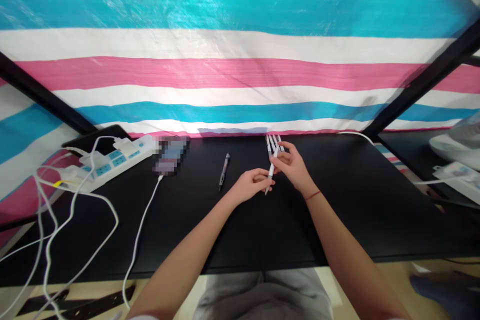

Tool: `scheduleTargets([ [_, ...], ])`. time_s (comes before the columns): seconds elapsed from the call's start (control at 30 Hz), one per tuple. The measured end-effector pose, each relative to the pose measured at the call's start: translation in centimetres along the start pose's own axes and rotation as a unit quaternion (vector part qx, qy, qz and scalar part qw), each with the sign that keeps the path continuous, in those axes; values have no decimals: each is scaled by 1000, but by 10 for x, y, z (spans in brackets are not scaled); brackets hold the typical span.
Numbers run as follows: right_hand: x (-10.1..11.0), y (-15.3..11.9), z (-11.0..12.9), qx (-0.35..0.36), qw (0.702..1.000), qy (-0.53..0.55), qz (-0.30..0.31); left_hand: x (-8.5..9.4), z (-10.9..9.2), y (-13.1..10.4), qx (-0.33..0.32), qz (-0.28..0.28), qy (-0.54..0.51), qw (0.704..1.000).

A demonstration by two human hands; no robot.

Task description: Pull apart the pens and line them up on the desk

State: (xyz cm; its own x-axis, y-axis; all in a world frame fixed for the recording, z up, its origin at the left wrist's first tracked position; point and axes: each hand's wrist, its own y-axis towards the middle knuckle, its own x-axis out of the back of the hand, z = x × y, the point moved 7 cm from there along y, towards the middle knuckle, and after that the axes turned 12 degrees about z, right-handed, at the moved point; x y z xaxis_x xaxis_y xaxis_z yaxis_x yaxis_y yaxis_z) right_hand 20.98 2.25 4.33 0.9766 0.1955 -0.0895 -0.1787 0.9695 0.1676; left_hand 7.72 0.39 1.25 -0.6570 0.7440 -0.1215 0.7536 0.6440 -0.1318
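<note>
Both hands hold one white pen above the black table, tilted with its grey tip toward me. My left hand pinches it near the lower, tip end. The fingers of my right hand close round its upper part. Just beyond my right hand, several white pens lie side by side, partly hidden by that hand. A dark grey pen lies alone on the table, left of my left hand.
A phone, blurred out, lies on the left with a white charging cable. Behind it stands a white power strip with plugs and tangled cables. A striped sheet hangs along the table's back edge, between black frame bars.
</note>
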Motion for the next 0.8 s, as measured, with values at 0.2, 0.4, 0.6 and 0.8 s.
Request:
scheduleTargets([
  [0.2, -7, -1, 2, -6, 999, -29, 38, -1, 2, 1, -6, 1, 32, 999],
  [0.4, -9, -1, -1, -14, 999, -25, 35, 4, 4, 2, -1, -16, 11, 1000],
  [0.6, -7, -2, -1, -14, 999, -22, 29, 5, 7, 3, 11, -14, 17, 1000],
  [0.8, -9, -1, -1, -24, 998, -34, 50, 4, 7, 3, 13, -6, 31, 999],
])
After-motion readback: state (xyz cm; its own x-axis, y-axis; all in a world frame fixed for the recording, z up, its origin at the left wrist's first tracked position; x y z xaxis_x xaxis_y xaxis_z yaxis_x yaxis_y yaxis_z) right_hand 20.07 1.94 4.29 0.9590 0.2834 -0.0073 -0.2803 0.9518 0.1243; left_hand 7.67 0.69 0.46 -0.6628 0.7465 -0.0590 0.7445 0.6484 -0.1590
